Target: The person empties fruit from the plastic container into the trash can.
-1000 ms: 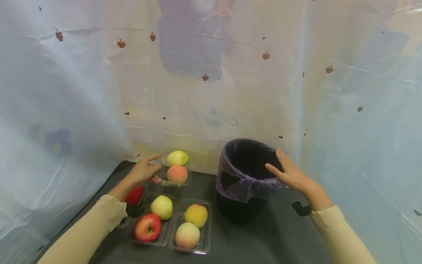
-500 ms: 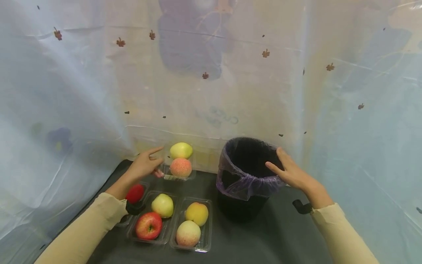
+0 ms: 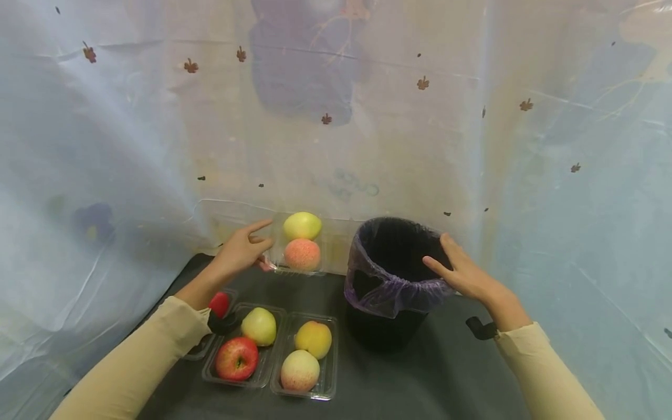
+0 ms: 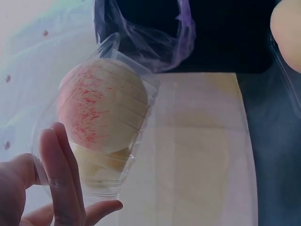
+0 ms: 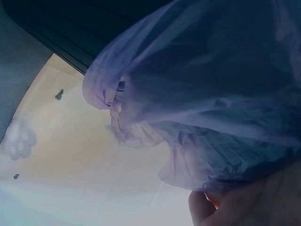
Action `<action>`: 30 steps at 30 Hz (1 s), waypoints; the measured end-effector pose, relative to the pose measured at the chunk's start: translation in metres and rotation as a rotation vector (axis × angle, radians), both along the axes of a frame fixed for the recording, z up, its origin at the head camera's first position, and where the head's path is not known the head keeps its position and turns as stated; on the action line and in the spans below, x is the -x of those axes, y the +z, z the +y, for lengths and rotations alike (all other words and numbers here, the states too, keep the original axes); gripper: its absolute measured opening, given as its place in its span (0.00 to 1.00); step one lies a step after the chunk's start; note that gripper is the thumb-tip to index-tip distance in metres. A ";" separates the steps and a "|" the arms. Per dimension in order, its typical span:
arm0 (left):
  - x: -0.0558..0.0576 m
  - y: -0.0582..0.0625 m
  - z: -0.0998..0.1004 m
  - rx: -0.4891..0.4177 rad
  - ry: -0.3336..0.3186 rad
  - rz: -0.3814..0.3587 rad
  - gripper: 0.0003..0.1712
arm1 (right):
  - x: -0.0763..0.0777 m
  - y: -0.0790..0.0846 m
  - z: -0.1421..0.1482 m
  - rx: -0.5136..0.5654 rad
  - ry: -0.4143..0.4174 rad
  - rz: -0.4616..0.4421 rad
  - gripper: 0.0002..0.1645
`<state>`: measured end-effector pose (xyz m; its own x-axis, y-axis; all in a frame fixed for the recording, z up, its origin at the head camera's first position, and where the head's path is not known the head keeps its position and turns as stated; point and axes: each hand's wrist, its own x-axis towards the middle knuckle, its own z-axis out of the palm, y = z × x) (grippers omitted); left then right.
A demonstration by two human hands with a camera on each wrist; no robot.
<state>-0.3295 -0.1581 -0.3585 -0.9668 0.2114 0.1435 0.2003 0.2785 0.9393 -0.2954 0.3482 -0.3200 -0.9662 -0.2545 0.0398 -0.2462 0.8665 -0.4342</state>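
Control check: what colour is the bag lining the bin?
The bag is see-through purple; it shows best in the head view.

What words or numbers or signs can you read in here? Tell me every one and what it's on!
There are no words, numbers, labels or signs that I can read.
On the hanging sheet: faint blue marks, maybe letters, too blurred to read.
On the fruit, clear boxes, black bin and purple bag: none that I can see.
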 end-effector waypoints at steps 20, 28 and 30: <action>-0.002 0.030 0.035 -0.089 -0.010 0.079 0.40 | -0.003 0.001 -0.001 0.004 -0.002 -0.007 0.62; 0.004 0.039 0.044 -0.072 0.021 0.086 0.39 | -0.001 0.001 -0.001 -0.006 0.003 0.006 0.62; 0.006 0.042 0.047 -0.079 0.024 0.082 0.40 | 0.000 0.001 -0.001 -0.012 0.006 0.010 0.61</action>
<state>-0.3353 -0.1111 -0.3166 -0.9558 0.1729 0.2377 0.2715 0.2095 0.9394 -0.2950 0.3475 -0.3194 -0.9642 -0.2610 0.0464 -0.2558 0.8700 -0.4216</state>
